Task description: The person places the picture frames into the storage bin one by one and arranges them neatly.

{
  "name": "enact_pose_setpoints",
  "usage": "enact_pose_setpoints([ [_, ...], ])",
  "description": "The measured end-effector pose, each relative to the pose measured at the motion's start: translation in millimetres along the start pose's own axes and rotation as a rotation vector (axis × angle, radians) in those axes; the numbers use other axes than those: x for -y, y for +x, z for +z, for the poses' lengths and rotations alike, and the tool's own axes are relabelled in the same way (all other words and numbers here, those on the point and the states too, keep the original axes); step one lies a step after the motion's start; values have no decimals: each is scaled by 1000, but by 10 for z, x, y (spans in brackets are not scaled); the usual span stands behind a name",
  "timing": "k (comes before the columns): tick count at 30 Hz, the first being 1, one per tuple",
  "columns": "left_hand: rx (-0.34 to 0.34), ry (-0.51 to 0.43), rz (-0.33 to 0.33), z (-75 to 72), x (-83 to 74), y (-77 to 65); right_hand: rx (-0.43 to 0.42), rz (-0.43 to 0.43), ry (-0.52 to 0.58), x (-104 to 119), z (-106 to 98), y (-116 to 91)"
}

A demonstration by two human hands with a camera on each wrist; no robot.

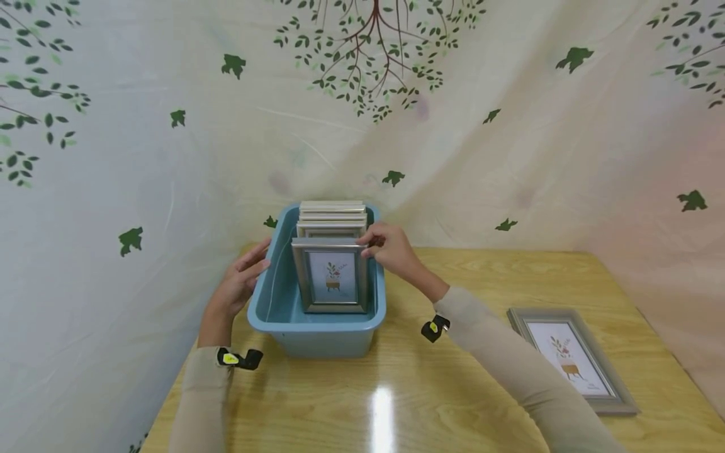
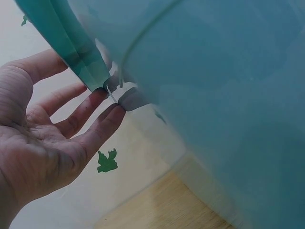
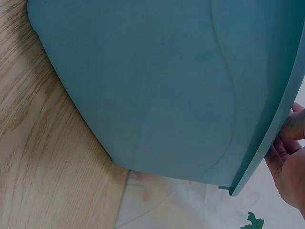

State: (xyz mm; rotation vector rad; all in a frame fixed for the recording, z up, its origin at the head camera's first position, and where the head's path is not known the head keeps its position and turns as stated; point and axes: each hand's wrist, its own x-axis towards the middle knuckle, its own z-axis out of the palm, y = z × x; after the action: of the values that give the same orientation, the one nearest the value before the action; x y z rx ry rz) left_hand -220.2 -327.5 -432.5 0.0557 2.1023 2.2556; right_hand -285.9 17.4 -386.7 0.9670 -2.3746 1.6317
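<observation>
A blue plastic tub stands on the table with several picture frames upright in a row inside it. The front picture frame has a silvery border and a potted-plant print. At its top right corner, my right hand pinches the edge between thumb and fingers; the right wrist view catches this hand partly, behind the tub's rim. My left hand touches the tub's left rim with fairly straight fingers. In the left wrist view, the left hand's fingertips meet that rim, some hidden behind it.
Behind the front one, more frames lean close together toward the tub's back. Another picture frame lies face up on the wooden table at the right, partly covered by my right sleeve. A leaf-patterned cloth hangs behind the table.
</observation>
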Motion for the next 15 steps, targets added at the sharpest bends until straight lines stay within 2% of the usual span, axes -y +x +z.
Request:
enact_pose_setpoints([
  [4,12,-12,21,0,9,-23,-34,0,38,-14,40,-11],
  [10,-2,-15,8,13,13,-33,-80,-13,69,-45,83,17],
  [15,-15,12,-2,16,5,-33,-86,0,50,-69,93,66],
])
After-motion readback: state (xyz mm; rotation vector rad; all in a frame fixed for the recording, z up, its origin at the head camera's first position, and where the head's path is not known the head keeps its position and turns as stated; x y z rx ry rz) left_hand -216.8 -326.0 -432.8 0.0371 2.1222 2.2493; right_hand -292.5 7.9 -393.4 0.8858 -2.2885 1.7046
